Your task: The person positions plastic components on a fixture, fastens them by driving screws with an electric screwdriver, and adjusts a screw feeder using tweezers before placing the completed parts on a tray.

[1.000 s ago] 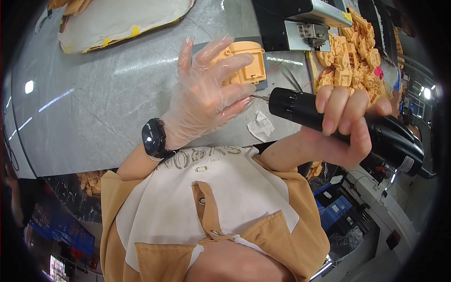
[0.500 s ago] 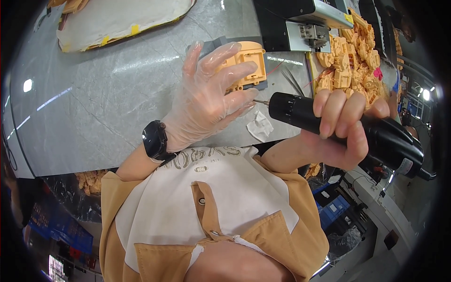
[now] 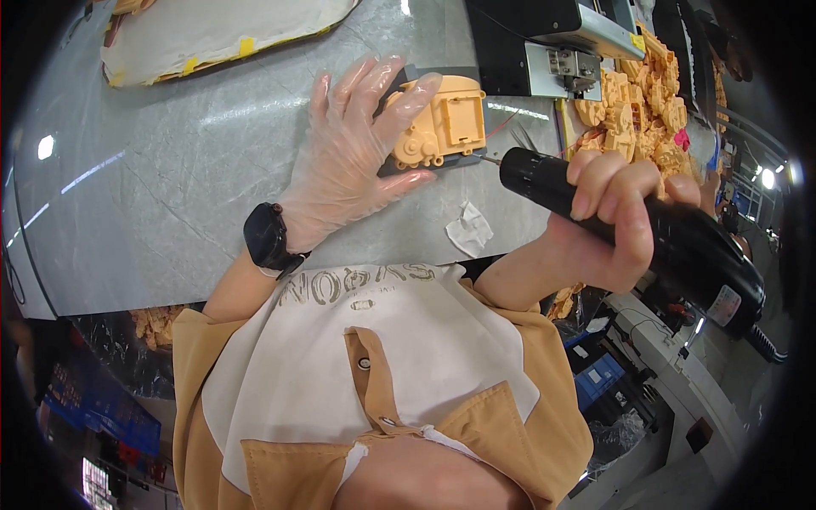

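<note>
My left hand [image 3: 353, 149], in a clear plastic glove, has its fingers spread at the left side of an orange plastic housing [image 3: 464, 119]. The index finger lies over the housing's upper left part, and the thumb stretches along its near left edge. Beneath the housing is a dark grey block [image 3: 459, 73], mostly covered. My bare right hand [image 3: 616, 208] is wrapped round a black electric screwdriver [image 3: 540, 180]. Its thin bit points left, with the tip close to the housing's near right corner; whether they touch I cannot tell.
A crumpled white paper [image 3: 469, 229] lies near the table edge. Tweezers [image 3: 525, 136] rest beyond the screwdriver. Many orange parts [image 3: 629, 115] are heaped at the right, beside a black and metal machine [image 3: 544, 64]. A white padded tray [image 3: 212, 38] with yellow tape is far left.
My left hand has moved left and its fingers have spread, uncovering more of the housing. The screwdriver's tip has shifted up and right, away from the gloved fingers.
</note>
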Demonstrator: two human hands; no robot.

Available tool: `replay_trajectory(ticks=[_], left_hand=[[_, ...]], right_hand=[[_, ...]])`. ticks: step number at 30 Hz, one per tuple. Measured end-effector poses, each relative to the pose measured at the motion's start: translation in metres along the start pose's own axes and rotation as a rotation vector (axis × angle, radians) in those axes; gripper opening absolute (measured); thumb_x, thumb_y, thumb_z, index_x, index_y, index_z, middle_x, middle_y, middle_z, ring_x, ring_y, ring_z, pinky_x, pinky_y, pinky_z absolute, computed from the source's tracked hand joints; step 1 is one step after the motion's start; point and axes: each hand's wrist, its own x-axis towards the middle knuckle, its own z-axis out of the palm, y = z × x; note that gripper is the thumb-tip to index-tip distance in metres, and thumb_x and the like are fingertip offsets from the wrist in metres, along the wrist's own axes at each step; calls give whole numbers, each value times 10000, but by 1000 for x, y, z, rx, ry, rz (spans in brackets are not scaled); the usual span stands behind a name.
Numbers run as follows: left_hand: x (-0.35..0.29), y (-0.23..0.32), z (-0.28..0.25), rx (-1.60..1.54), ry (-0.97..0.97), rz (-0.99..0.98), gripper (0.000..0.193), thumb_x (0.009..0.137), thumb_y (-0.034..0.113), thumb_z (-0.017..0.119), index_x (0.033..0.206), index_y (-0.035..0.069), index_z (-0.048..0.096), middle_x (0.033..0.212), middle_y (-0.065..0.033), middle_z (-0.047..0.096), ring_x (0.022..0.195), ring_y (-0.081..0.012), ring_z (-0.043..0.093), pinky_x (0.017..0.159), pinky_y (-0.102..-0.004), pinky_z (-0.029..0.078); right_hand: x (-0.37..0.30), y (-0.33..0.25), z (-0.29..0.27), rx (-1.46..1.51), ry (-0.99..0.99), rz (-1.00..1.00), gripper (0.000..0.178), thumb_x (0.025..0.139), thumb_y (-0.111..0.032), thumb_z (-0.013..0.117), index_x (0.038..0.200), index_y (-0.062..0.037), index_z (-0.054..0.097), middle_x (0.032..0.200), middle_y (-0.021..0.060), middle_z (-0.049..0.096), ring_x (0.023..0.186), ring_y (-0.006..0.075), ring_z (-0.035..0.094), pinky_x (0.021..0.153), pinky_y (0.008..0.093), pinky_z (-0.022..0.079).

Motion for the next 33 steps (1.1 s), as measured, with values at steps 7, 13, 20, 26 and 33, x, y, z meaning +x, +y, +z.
replay_trajectory(ticks=[7,13,20,26,33], left_hand=[[-1,-4,2,-28,5,5,867,626,446,754,1357,269,322,1312,-97,339,1255,-291,279,1017,-543,219],[-1,-4,1,-48,-3,-7,853,622,425,764,1346,267,342,1298,-95,357,1244,-287,291,1011,-540,230],[0,-6,5,-76,29,-2,818,622,400,770,1324,256,377,1307,-101,364,1260,-321,269,1011,-537,225],[1,-5,3,-114,33,-16,817,610,368,779,1318,253,388,1326,-110,364,1274,-338,252,1022,-538,212],[-6,-3,4,-123,9,0,817,608,353,778,1319,248,391,1339,-124,354,1282,-344,246,1035,-529,201]], right_hand=[[2,10,11,-73,-33,48,421,729,44,496,1114,-20,338,606,101,489,471,187,457,512,377,433],[1,10,31,-349,-48,88,374,704,31,446,1070,-21,389,578,101,427,442,185,420,535,387,416],[2,16,23,-189,-91,118,361,711,57,448,1054,-22,368,586,110,445,452,199,435,533,384,412],[3,16,18,-247,-174,80,372,740,34,468,1098,-25,384,592,106,450,454,200,445,530,388,413],[53,-12,-47,-163,215,-128,331,805,-97,506,1122,-43,426,577,67,480,434,168,435,513,358,433]])
